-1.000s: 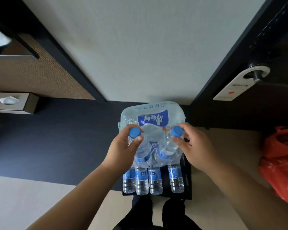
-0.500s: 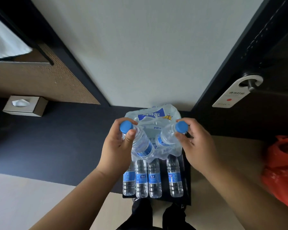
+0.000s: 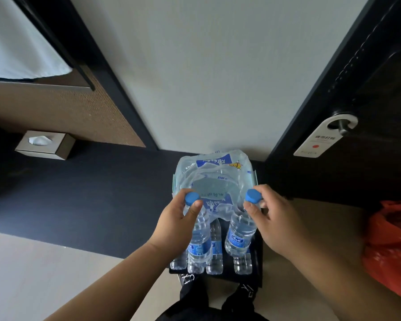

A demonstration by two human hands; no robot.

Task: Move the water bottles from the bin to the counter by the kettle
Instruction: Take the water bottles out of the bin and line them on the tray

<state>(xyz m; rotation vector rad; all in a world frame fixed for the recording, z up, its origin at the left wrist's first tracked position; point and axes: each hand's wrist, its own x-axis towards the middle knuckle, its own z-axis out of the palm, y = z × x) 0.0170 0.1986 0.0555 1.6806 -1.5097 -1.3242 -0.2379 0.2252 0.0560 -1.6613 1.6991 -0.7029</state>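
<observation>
My left hand (image 3: 175,224) grips a clear water bottle (image 3: 199,242) by its blue-capped neck, and my right hand (image 3: 273,218) grips a second water bottle (image 3: 240,235) the same way. Both bottles hang roughly upright above the black bin (image 3: 258,265) on the floor. Several more blue-labelled bottles (image 3: 215,253) lie side by side in the bin. Torn clear plastic wrap (image 3: 214,174) with blue print bulges over the bin's far end. No kettle is in view.
A dark counter (image 3: 83,195) runs along the left, with a tissue box (image 3: 45,144) at its back. A dark door with a hanging tag (image 3: 320,137) stands on the right. An orange plastic bag (image 3: 394,246) sits on the floor at the right. My dark shoes (image 3: 218,295) are below the bin.
Both hands have drawn their bottles out of the plastic wrap and up off the bin; the bottles have swung from tilted to nearly upright. The view has tilted upward.
</observation>
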